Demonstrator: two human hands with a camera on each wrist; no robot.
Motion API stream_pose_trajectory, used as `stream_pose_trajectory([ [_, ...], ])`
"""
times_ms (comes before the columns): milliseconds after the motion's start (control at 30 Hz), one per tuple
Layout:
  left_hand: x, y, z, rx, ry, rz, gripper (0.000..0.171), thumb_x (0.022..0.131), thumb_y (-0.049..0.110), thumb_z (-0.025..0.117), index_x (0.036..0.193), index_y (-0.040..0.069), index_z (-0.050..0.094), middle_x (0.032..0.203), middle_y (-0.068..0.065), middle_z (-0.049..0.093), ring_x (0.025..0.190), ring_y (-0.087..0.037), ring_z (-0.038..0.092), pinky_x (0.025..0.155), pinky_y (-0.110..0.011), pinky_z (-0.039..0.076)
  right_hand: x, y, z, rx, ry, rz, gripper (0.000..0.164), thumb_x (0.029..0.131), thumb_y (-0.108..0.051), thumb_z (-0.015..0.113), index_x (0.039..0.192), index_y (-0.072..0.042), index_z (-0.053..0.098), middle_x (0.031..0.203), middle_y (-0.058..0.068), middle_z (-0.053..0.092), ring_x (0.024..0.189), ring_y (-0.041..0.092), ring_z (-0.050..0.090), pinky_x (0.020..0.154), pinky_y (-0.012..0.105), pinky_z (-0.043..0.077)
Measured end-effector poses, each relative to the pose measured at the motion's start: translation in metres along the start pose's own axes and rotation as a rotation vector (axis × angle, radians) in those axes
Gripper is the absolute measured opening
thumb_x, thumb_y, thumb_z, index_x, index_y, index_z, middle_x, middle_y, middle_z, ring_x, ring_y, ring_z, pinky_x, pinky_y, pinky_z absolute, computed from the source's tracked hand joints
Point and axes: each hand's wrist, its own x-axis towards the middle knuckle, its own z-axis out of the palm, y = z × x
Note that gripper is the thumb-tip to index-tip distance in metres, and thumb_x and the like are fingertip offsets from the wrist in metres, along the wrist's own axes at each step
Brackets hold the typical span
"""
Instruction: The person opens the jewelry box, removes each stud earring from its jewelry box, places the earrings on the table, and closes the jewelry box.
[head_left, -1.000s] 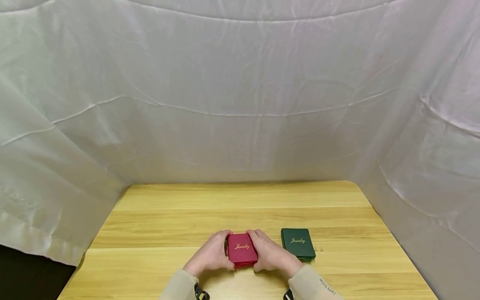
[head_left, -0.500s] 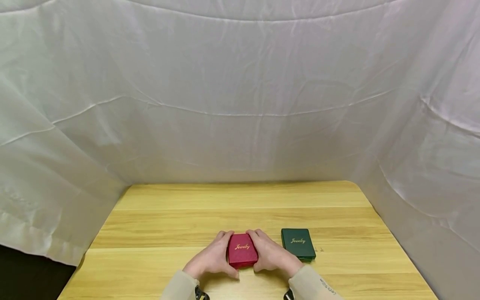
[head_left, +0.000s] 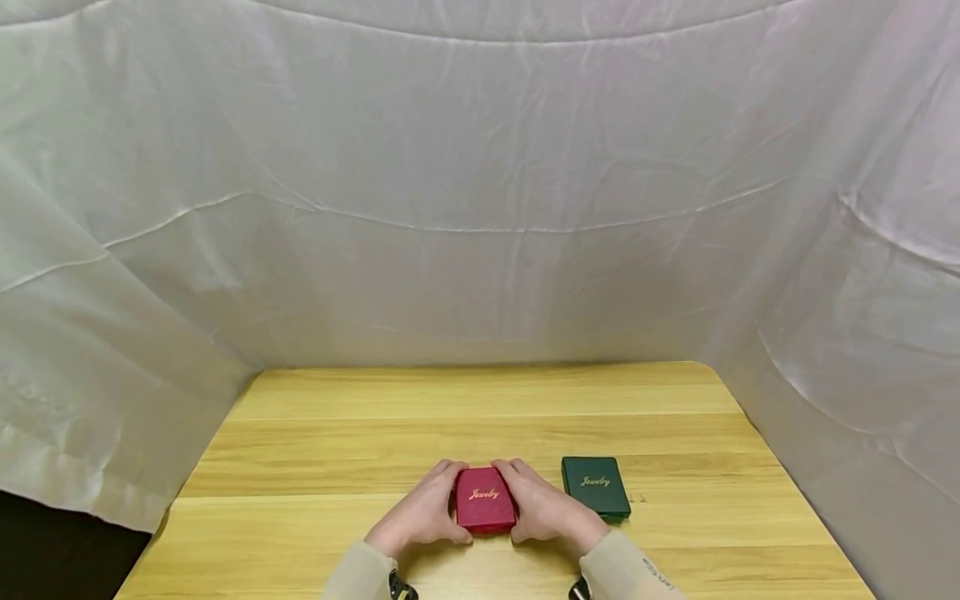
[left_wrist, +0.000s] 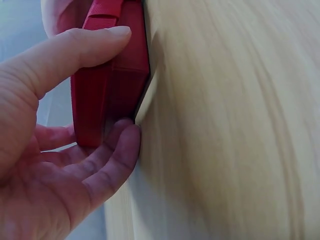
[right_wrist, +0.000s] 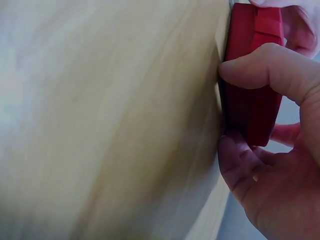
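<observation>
Holding the red box [head_left: 484, 497] from its two sides, the left hand [head_left: 426, 510] and the right hand [head_left: 543, 508] are low in the middle of the head view. Both hands grip the box: each thumb lies on its near face, and the fingers bend around the side. It lies flat over the table [head_left: 337, 442], but it is hard to tell if its whole bottom touches the wood.

To do this well, both hands should likely push in with the same soft force, so the box does not twist or tip. The lid looks wider than the base, and the thumbs cross both parts. A hard squeeze might pinch the parts together or dent them. Thumbs set low would probably hold the base more; thumbs set high would hold the lid more. The red ribbon [left_wrist: 106, 9] on the near face is best left unsquashed.

The red lid says "Jewelry" in slanted gold letters. The green box [head_left: 596, 486], lower right of the middle and near the right hand, says "Jewelry" too. The right sleeve [head_left: 630, 567], at the bottom of the frame, has small dark writing that is too blurry to read for sure. No maker's name can be read.
</observation>
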Motion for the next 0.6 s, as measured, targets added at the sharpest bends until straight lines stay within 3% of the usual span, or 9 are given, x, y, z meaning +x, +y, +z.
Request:
stream_pose_trajectory([
  [600,0.0009,-0.0003,0.0017,0.018,0.044,0.029,0.096,0.052,0.017,0.094,0.135,0.0,0.048,0.12,-0.001,0.054,0.105,-0.018,0.056,0.096,-0.042,0.049,0.0012,0.0036,0.0001,-0.035,0.003,-0.015,0.106,0.056,-0.009,0.089,0.147,-0.007,0.034,0.126,0.001,0.049,0.11,0.015,0.051,0.095,0.035,0.048],
])
